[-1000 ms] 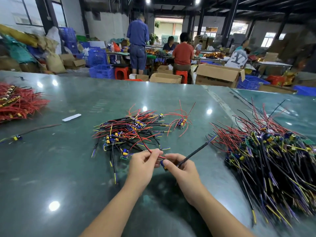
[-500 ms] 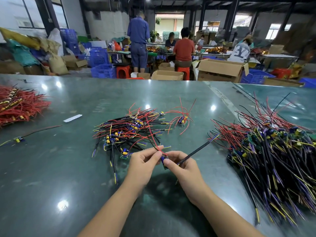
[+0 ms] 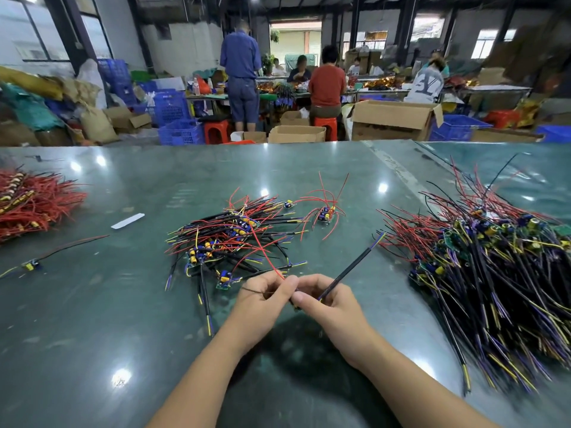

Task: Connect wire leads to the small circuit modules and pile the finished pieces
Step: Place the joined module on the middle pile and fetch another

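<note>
Both forearms come into view bare from the bottom edge, with no sleeve, watch or glove on either. The left hand [image 3: 262,296] has a thin dark band [image 3: 251,291], like a loop of thread or elastic, lying across its back near the knuckles. The right hand [image 3: 329,302] wears nothing, and its fingernails are short and unpainted.

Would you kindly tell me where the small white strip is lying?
Head view: the small white strip lies flat, left of the middle wire pile.
</note>
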`<state>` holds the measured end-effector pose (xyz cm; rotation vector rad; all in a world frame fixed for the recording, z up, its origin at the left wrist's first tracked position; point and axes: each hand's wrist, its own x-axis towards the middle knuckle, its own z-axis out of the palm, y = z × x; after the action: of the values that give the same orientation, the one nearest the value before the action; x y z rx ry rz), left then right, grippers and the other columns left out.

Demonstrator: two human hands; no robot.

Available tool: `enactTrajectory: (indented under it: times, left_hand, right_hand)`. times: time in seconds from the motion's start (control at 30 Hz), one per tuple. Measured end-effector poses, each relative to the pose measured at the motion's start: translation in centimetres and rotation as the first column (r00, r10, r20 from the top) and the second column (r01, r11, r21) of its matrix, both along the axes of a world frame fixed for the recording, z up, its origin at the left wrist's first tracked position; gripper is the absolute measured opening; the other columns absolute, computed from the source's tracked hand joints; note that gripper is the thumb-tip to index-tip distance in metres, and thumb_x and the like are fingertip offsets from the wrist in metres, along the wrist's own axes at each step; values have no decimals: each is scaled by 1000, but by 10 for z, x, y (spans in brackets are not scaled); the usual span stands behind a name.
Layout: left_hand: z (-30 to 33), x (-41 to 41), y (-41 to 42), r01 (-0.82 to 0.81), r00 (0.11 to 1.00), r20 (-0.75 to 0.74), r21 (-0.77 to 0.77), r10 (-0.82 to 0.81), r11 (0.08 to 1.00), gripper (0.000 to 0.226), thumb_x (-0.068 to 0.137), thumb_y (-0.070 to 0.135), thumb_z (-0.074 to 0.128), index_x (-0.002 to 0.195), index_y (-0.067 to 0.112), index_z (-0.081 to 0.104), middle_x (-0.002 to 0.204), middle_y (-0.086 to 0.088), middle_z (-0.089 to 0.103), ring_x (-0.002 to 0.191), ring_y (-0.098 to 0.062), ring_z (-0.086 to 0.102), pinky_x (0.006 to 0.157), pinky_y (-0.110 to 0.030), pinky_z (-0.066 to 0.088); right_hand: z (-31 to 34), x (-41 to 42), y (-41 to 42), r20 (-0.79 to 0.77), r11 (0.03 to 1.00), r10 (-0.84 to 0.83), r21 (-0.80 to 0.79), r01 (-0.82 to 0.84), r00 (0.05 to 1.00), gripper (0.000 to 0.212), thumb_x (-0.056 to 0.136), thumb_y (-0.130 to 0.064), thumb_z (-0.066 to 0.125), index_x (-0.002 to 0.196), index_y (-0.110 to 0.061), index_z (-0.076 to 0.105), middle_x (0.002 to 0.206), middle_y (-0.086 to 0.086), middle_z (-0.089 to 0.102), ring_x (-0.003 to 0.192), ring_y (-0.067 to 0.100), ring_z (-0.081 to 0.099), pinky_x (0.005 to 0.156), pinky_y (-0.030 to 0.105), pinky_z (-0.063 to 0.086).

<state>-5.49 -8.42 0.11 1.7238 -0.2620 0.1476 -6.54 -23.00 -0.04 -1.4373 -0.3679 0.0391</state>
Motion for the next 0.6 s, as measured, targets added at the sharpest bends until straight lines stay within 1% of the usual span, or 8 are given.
enactTrajectory:
  times: [0.07,0.13,0.23,0.37,0.43,0.5,0.53,0.6]
  left_hand:
    - [1,-1,3,45,999,26,67,-47,997,30,91,31,53,71,15,68,68,8,64,68,-5,56,69,-24,46]
    - [2,-2,6,23,998,47,127,-30,992,34,90,35,47,65,19,64,62,14,58,64,-3,50,64,-24,42]
    - [0,-1,8,-99,992,92,174,84,980,39,89,40,43,60,15,53,53,13,43,55,-5,37,57,-26,31]
    - [0,1,10,-272,951,195,155,240,950,47,89,40,43,54,9,38,50,8,32,53,-10,29,53,-30,25]
    - [-3,2,11,-288,946,209,181,250,940,46,93,40,42,56,13,46,49,3,39,50,-11,35,53,-29,31]
    - [-4,4,9,-262,958,161,164,236,951,37,99,32,44,68,24,64,56,5,58,51,-9,52,56,-24,44]
    - [-4,3,8,-237,967,126,121,222,964,34,100,26,44,75,28,68,62,7,65,53,-8,59,58,-22,49]
    - [-3,3,4,-212,974,79,-7,212,977,34,99,20,43,80,24,71,67,6,69,56,-12,65,58,-20,53]
  right_hand:
    - [2,-2,-1,-9,999,41,1,-41,999,14,81,-8,65,94,-8,68,81,-2,71,77,7,62,73,18,47]
    - [3,-4,-1,-21,999,49,13,-49,999,17,79,-13,65,96,-9,69,83,-2,72,79,7,63,73,18,48]
    - [0,-5,3,-30,998,-62,24,62,998,8,86,-10,67,93,-9,71,83,-2,72,79,6,63,74,16,47]
    - [-1,-5,6,-4,979,-206,4,206,979,9,89,-12,64,83,-9,70,67,-9,64,66,2,55,65,12,42]
    - [2,-5,3,-4,971,-238,25,238,971,10,89,-9,63,81,-12,70,61,-7,62,62,6,55,63,15,44]
    - [3,-4,0,-44,964,-257,63,259,965,11,88,-7,63,82,-13,70,62,-3,64,63,10,58,66,20,49]
    - [3,-3,-1,-69,960,-262,80,267,963,11,88,-7,63,82,-12,70,64,-2,65,65,11,60,68,22,50]
    - [3,-2,-1,-91,950,-294,78,301,951,10,87,-9,65,78,-13,69,67,-5,66,66,8,59,69,18,49]
